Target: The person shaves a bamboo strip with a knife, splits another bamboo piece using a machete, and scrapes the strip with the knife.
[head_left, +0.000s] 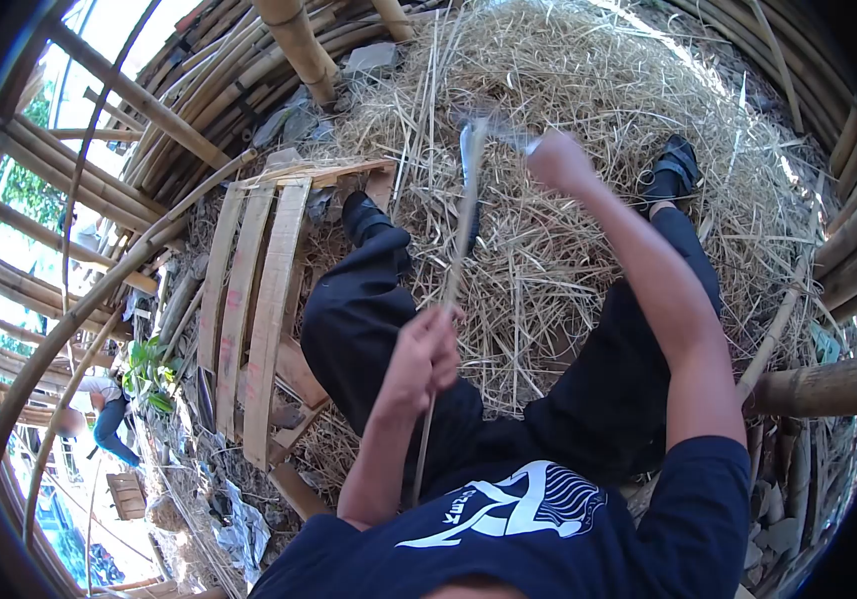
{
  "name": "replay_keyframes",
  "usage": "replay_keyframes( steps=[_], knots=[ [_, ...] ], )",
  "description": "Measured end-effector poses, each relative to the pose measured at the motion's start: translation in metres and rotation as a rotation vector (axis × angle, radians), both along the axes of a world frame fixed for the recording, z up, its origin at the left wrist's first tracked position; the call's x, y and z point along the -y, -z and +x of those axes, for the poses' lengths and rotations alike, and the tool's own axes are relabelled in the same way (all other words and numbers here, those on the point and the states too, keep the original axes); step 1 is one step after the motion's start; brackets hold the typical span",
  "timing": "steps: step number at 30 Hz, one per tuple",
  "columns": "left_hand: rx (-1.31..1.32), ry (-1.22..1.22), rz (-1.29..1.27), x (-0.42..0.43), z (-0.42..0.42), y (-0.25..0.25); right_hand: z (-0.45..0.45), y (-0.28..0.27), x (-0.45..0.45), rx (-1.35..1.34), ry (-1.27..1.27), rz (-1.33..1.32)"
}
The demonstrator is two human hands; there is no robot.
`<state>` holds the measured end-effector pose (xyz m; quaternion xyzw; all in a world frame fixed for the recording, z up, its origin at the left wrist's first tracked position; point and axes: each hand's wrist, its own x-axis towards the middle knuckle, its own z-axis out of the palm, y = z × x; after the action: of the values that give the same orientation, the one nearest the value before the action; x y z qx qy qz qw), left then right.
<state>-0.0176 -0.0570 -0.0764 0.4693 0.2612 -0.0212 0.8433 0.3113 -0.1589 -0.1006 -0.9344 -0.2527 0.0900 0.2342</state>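
Note:
My left hand [425, 361] is closed round a long, thin bamboo strip [461, 255], which slants up and away from me over the straw. Fingers wrapped, my right hand [560, 163] grips a knife whose blade [510, 134] is smeared by motion. That blade is close to the strip's far end; whether they touch I cannot tell. Behind the strip, a second long tool with a pale blade-like part [466, 160] and a dark lower end [475, 228] lies on the straw, partly hidden.
Straw and shavings [548, 260] cover the ground between my outstretched legs. A slatted wooden pallet [249, 309] stands at my left. Bamboo poles [293, 50] rise ahead, and a thick bamboo post [818, 389] juts in at right. Another person [104, 409] bends over at far left.

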Motion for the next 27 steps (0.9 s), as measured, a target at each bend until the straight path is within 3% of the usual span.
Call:
replay_keyframes(
  steps=[1, 2, 3, 5, 6, 8, 9, 11, 13, 16, 21, 25, 27],
  knots=[
    [-0.020, 0.132, -0.009, 0.010, -0.017, -0.001, 0.055, 0.018, 0.017, -0.118, 0.195, 0.145],
    [0.000, 0.178, -0.097, 0.016, -0.031, 0.000, 0.089, 0.014, 0.046, -0.041, 0.354, 0.203],
    [0.014, 0.217, -0.187, 0.017, -0.041, 0.001, 0.093, -0.005, 0.072, -0.020, 0.502, 0.139],
    [0.002, 0.116, -0.111, 0.008, -0.044, 0.004, 0.091, -0.005, 0.094, 0.122, 0.604, 0.049],
    [-0.008, 0.027, -0.051, 0.006, -0.044, 0.007, 0.080, -0.006, 0.091, 0.126, 0.589, 0.047],
    [0.005, 0.014, -0.002, -0.002, -0.032, 0.005, 0.062, -0.009, 0.093, 0.144, 0.295, -0.042],
    [0.004, 0.012, 0.033, -0.003, -0.023, 0.004, 0.063, 0.007, 0.089, 0.066, 0.176, 0.075],
    [0.030, 0.038, 0.021, -0.004, -0.006, 0.007, 0.014, -0.021, 0.075, -0.282, 0.108, 0.292],
    [0.054, 0.084, 0.023, -0.004, 0.011, 0.008, -0.024, -0.047, 0.058, -0.444, -0.035, 0.350],
    [0.127, 0.184, -0.149, 0.002, 0.028, 0.014, -0.049, -0.052, 0.035, -0.736, -0.188, 0.563],
    [0.138, 0.171, -0.155, 0.014, 0.029, 0.021, -0.060, -0.041, 0.002, -0.686, -0.135, 0.668],
    [-0.001, 0.150, 0.144, 0.024, 0.008, 0.017, -0.053, -0.040, -0.005, -0.423, 0.094, 0.617],
    [0.054, 0.175, 0.479, 0.025, -0.001, 0.032, -0.054, -0.043, -0.002, -0.438, 0.136, 0.564]
  ],
)
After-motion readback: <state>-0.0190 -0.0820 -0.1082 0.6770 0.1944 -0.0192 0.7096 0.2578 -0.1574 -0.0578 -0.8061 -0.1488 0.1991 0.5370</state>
